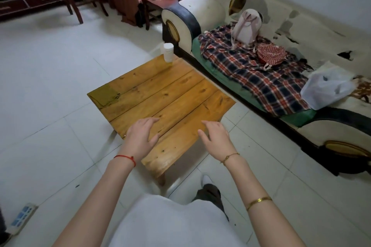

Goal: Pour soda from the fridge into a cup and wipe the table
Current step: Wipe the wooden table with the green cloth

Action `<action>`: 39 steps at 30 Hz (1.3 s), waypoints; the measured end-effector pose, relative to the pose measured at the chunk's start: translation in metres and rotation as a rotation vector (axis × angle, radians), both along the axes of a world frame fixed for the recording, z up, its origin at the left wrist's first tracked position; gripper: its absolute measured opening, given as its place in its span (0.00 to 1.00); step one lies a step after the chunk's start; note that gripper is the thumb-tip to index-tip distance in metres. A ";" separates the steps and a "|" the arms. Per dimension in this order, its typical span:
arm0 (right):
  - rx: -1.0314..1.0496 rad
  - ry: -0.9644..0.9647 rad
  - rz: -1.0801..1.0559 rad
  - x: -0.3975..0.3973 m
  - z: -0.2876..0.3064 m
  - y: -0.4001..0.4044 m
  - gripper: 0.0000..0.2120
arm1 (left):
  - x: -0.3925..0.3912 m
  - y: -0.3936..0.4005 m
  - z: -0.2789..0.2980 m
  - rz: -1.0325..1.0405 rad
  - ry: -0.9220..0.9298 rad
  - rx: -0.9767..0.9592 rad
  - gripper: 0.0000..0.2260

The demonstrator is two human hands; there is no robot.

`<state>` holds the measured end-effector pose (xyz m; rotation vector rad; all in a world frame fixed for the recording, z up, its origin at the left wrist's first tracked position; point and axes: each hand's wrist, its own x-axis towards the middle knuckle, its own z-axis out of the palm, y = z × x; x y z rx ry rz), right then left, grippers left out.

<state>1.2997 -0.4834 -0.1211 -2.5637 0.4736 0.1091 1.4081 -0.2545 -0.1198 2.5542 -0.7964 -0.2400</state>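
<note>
- The left hand (141,134) hovers over the near edge of the wooden table (160,96), fingers spread and relaxed, grasping nothing
- The right hand (215,136) hangs just beside it over the same edge, fingers loosely bent and likewise empty
- One cup (168,52), white and upright, stands at the far corner of the table, well apart from both hands; whether it is lidded or holds anything I cannot tell
- The cup looks like thin plastic, so I judge it light and easy to tip or dent; a gentle hold round the middle of its wall should suit, steadying it while pouring
- One greenish cloth (104,95) lies flat on the far left corner of the table, touching the top; it looks soft and limp, so bunching it from above into the palm is the likely way to take it for wiping
- No soda and no fridge are in view, so how the bottle or can will handle cannot be judged; expect it cold and perhaps slick with damp
- The table is one, made of several planks with gaps between them where spilled liquid could run
- On the sofa (281,32) beside the table: one pale backpack (246,28), one red bag (271,54), one white plastic bag (325,86), one checked blanket (251,74)
</note>
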 end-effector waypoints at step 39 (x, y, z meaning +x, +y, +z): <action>-0.010 0.165 0.774 0.258 -0.038 -0.174 0.23 | 0.066 -0.156 -0.032 0.763 0.127 0.014 0.22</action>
